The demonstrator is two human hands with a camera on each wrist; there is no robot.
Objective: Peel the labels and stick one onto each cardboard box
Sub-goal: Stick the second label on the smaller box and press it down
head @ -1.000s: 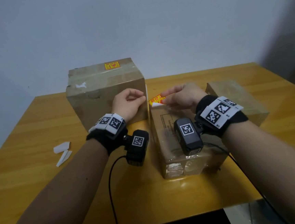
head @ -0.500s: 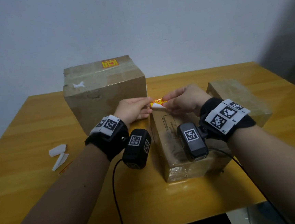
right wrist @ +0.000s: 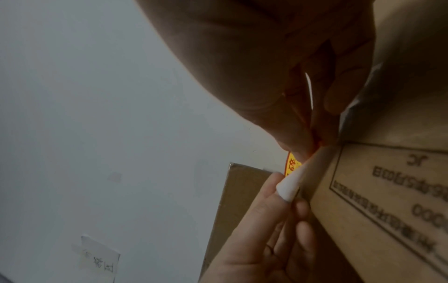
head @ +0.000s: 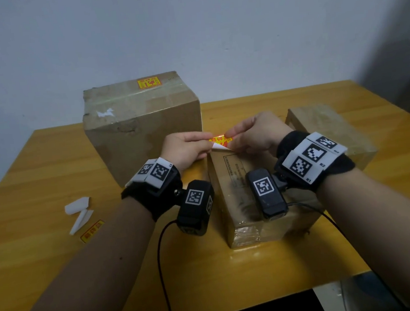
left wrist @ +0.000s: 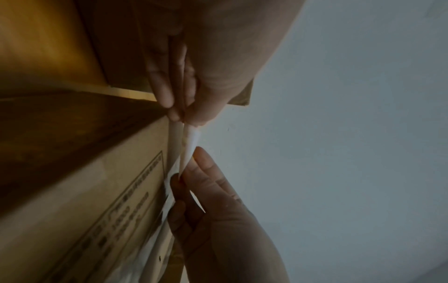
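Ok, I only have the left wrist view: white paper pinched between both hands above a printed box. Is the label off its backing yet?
Observer: Only partly. In the head view the left hand pinches a peeled corner of the white backing, and the right hand pinches the yellow-and-red label.
Operator: Which boxes already have one?
Observer: The large box at the back left has a yellow sticker on its top.
Operator: And the other two?
Observer: The middle box under the hands and the low box on the right show none on their visible faces.
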